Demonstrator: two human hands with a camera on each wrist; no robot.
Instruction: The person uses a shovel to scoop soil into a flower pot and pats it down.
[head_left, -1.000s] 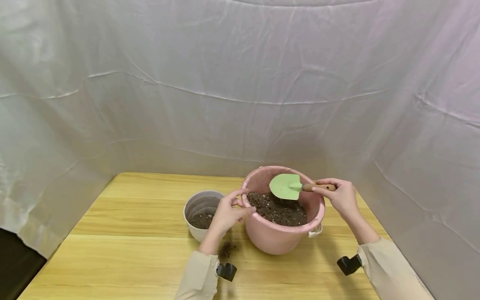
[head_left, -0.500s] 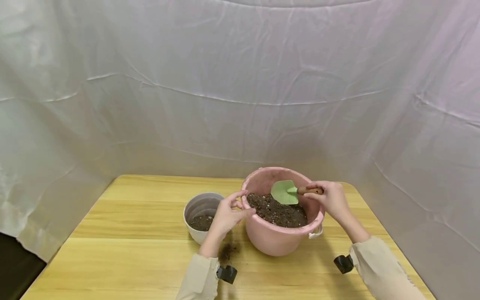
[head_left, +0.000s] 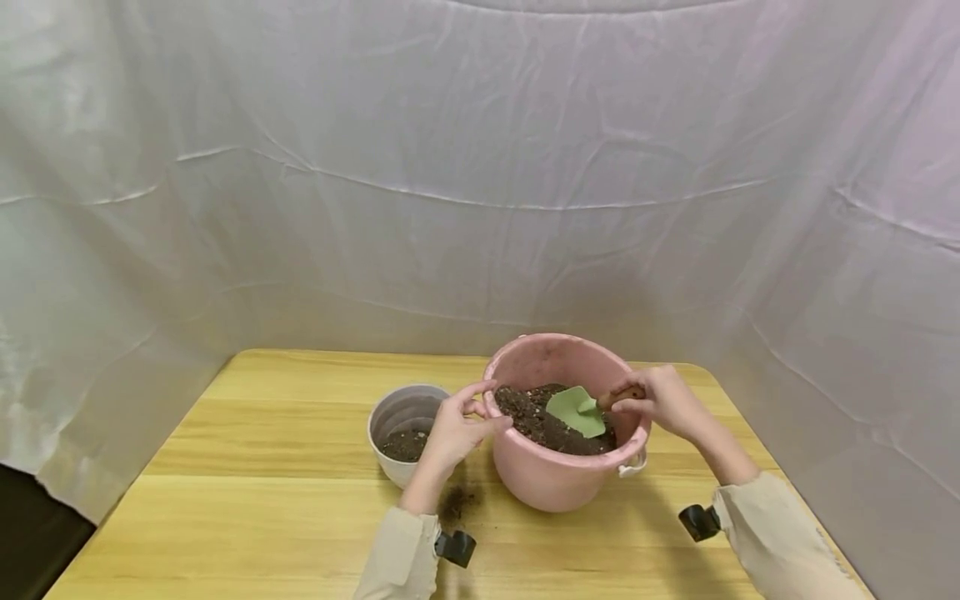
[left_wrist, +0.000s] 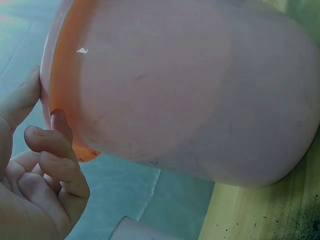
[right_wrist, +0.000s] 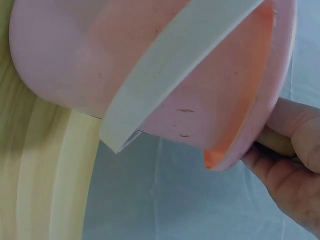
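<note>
Draped white sheeting backs the wooden table. I see my left hand pinching the round pink plastic bucket's near-left rim (steadying it), while my right hand grips the green trowel, blade angled into its soil. Left of the bucket stands a small white pot.

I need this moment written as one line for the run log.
left hand: grips pink plastic bucket rim | right hand: holds green trowel, blade in soil | beside: white pot

Right hand lowered toward the pink bucket, green trowel (blade tilted down) now in the soil
</note>
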